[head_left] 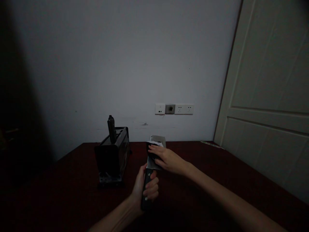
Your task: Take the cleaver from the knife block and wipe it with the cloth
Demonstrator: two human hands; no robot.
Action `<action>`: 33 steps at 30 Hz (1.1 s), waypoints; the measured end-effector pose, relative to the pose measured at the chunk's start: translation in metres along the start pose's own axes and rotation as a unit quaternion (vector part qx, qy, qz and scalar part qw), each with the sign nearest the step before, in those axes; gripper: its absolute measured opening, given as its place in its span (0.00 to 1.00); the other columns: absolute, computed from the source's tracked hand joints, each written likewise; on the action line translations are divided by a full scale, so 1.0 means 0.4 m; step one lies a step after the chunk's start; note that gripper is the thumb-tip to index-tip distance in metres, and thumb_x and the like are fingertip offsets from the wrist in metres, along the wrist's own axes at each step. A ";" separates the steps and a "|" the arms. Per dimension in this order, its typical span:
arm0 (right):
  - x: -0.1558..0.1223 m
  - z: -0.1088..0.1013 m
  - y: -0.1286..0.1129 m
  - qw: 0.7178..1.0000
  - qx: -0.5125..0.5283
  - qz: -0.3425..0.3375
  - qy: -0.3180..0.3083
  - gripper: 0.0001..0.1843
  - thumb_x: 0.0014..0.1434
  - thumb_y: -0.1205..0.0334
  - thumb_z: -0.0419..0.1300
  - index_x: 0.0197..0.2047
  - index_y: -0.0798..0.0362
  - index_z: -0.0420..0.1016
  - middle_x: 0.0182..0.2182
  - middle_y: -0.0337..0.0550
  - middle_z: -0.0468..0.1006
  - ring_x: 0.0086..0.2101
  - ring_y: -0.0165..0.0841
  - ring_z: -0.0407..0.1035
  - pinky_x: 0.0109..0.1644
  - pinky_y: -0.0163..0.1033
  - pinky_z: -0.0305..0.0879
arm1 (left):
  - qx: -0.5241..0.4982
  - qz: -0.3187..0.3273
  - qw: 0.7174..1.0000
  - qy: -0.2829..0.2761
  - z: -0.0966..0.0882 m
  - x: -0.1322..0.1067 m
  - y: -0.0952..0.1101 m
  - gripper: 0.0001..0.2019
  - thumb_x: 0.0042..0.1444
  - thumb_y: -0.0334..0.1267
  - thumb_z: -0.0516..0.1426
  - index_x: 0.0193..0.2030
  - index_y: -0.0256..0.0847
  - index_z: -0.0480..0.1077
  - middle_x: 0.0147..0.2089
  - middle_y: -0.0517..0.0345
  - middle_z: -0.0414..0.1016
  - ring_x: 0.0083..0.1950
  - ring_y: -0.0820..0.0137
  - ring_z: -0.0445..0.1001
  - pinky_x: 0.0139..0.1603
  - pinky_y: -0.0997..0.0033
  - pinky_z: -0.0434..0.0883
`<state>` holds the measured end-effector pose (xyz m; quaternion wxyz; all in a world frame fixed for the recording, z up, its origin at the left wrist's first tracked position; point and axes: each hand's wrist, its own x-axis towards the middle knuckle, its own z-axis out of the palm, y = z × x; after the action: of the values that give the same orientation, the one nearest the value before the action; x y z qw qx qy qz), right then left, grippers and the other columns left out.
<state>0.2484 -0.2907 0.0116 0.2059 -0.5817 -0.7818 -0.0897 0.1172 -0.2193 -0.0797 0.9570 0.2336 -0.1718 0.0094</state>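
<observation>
My left hand [145, 187] is closed round the black riveted handle of a cleaver [146, 180], which points away from me with its broad blade up ahead of the handle. My right hand [169, 159] reaches in from the right, its fingers laid across the blade and pressing a dark, cloth-like piece [150, 151] against it. Much of the blade lies hidden under that piece and the fingers. A pale edge shows above the fingertips; whether it belongs to the blade or the cloth is unclear.
A dark knife block [112, 161] stands to the left on the red-brown table [193, 193], black handles poking from its top. Behind the cleaver is a pale box-like thing [158, 139]. Wall sockets [180, 109] are at the back, and a white door [265, 96] rises at right.
</observation>
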 end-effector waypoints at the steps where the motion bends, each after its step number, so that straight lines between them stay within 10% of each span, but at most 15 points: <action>1: -0.012 0.005 -0.023 1.000 0.017 -0.005 -0.004 0.25 0.55 0.70 0.51 0.57 0.59 0.63 0.59 0.52 0.60 0.59 0.35 0.52 0.62 0.46 0.51 | -0.002 0.006 1.000 0.005 0.001 -0.002 0.004 0.19 0.56 0.49 0.49 0.23 0.36 0.62 0.12 0.69 0.53 0.09 0.84 0.40 0.09 0.83 0.51; 7: -0.047 0.001 -0.078 0.998 0.065 -0.022 -0.017 0.28 0.54 0.71 0.51 0.59 0.56 0.60 0.59 0.50 0.61 0.59 0.33 0.53 0.62 0.45 0.52 | 0.012 0.026 0.999 0.028 0.022 -0.011 0.024 0.19 0.58 0.49 0.48 0.24 0.35 0.62 0.13 0.69 0.51 0.10 0.84 0.39 0.10 0.84 0.50; 19: 0.065 -0.075 0.086 0.997 -0.048 0.020 0.053 0.24 0.55 0.68 0.50 0.56 0.59 0.65 0.58 0.52 0.62 0.58 0.37 0.54 0.62 0.49 0.51 | 0.018 -0.010 1.000 -0.021 0.075 -0.015 -0.005 0.23 0.62 0.50 0.39 0.26 0.36 0.60 0.13 0.69 0.50 0.10 0.83 0.39 0.10 0.83 0.49; 33: -0.085 -0.008 -0.064 0.998 0.050 -0.036 0.015 0.27 0.53 0.70 0.51 0.58 0.56 0.62 0.58 0.48 0.63 0.59 0.33 0.54 0.62 0.47 0.52 | 0.004 0.007 1.000 0.003 0.055 -0.013 0.026 0.22 0.61 0.50 0.43 0.26 0.34 0.62 0.14 0.69 0.51 0.10 0.84 0.40 0.10 0.83 0.50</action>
<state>0.2329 -0.3295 0.0023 0.2436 -0.5408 -0.8024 -0.0663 0.1044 -0.2195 -0.0585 0.9565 0.2358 -0.1707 0.0172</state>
